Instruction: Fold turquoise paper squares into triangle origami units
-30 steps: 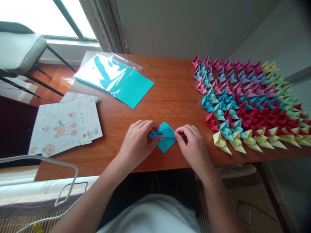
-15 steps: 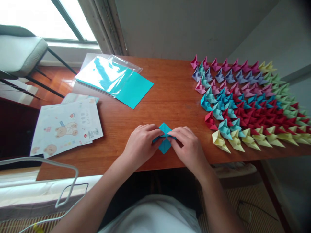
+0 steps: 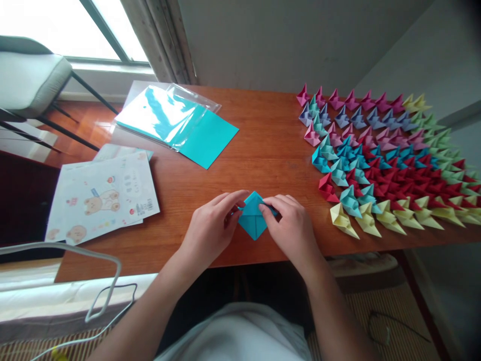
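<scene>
A small blue piece of folded origami paper [image 3: 254,223] lies flat as a diamond near the table's front edge, with crease lines across its lower half. My right hand [image 3: 291,218] pinches its right corner, the thumb on top of the paper. At the left corner, my left hand [image 3: 212,220] has its thumb and curled fingers closed on the edge; the fingertips partly cover that corner.
Rows of folded paper figures [image 3: 376,175] in several colours fill the table's right side. Blue paper sheets [image 3: 210,138] stick out of a clear plastic sleeve [image 3: 158,113] at the back left. Printed bear packets [image 3: 108,195] lie at the left on the wooden table [image 3: 263,150].
The raised folds at the paper's middle now lie flat, showing a broad diamond. My hands have moved slightly apart, from its centre to its side corners.
</scene>
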Demonstrator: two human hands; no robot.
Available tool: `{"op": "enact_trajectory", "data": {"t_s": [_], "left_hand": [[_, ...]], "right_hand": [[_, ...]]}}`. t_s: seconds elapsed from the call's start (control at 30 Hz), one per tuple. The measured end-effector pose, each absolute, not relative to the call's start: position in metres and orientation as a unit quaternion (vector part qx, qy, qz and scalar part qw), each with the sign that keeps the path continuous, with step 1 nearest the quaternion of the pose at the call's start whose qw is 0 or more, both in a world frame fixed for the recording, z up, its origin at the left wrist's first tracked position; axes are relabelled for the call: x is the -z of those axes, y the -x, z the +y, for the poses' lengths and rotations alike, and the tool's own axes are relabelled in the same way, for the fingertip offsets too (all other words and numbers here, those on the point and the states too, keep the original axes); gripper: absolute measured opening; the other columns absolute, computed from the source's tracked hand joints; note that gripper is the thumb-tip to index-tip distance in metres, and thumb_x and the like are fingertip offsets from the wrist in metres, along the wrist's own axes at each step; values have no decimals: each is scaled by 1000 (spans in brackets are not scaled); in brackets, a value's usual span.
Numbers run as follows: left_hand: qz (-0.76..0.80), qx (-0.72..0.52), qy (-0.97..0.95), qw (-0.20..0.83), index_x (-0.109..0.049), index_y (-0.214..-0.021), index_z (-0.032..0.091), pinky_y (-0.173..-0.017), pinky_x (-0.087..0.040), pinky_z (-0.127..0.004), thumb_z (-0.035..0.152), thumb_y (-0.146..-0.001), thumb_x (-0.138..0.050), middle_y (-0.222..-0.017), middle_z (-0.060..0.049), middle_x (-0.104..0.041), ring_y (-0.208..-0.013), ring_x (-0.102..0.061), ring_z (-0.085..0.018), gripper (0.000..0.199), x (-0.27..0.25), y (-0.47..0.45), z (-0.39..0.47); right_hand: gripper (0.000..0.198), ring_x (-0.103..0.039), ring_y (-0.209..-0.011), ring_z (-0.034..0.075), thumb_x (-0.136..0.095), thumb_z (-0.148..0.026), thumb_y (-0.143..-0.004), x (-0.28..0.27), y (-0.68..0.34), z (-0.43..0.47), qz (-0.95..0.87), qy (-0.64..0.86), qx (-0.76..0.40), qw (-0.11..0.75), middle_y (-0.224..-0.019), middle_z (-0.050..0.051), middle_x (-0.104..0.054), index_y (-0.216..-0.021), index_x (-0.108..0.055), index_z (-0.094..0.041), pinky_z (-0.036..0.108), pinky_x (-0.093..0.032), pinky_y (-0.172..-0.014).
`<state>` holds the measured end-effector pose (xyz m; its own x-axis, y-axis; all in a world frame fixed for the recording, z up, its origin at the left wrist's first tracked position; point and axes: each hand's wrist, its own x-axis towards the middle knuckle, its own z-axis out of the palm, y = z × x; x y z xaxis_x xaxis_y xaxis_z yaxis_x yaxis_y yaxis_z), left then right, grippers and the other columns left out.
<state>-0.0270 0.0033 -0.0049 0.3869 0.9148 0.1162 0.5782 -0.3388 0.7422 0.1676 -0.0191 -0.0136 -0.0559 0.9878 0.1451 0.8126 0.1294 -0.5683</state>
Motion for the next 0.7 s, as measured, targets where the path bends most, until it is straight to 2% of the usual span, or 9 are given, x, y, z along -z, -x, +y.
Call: {"op": "enact_trajectory", "data": {"t_s": [0.1,0.2,0.33,0.47,0.6,0.7], "left_hand": [[474,-291,-742,375,-58,-132,23,-70,-56,-24,10,-91,-52,-104,-4,-75,-78,-70,-13,43,4,30,7],[464,-288,-741,392,-56,-133,22,-69,-54,-23,9,-91,-52,-106,-4,-74,-77,-68,-12,45,4,31,9],[476,-263,-766,343,-59,-128,21,-67,-51,-23,13,-92,-54,-111,-4,-71,-79,-67,-13,37,2,27,10],[486,-227,-795,282,-64,-120,23,-64,-49,-23,15,-92,-57,-109,-2,-70,-76,-67,-13,30,2,19,11],[501,-216,-806,227,-66,-118,23,-66,-49,-25,18,-92,-60,-108,-1,-71,-76,-67,-15,28,4,14,12],[505,-225,-809,201,-67,-115,21,-73,-51,-29,19,-92,-60,-106,-3,-72,-84,-68,-18,24,5,13,11]], "right_hand": [[13,-64,-84,24,-60,-24,-95,12,-167,-19,-702,642,-174,255,-85,4,-73,-88,-70,-24,35,-46,-76],[11,-64,-85,24,-61,-23,-94,11,-166,-19,-697,647,-181,251,-86,4,-74,-89,-70,-23,35,-45,-77],[9,-65,-90,24,-62,-24,-94,10,-165,-18,-688,653,-193,251,-93,5,-75,-94,-71,-22,34,-46,-80],[9,-65,-83,21,-63,-26,-93,6,-164,-17,-670,668,-206,251,-90,3,-74,-95,-70,-22,32,-46,-75],[10,-63,-76,18,-62,-26,-94,2,-162,-15,-652,682,-210,257,-83,1,-70,-88,-69,-22,29,-43,-69],[12,-60,-73,16,-63,-26,-93,2,-159,-14,-649,690,-197,253,-86,1,-68,-83,-69,-22,28,-41,-67]]}}
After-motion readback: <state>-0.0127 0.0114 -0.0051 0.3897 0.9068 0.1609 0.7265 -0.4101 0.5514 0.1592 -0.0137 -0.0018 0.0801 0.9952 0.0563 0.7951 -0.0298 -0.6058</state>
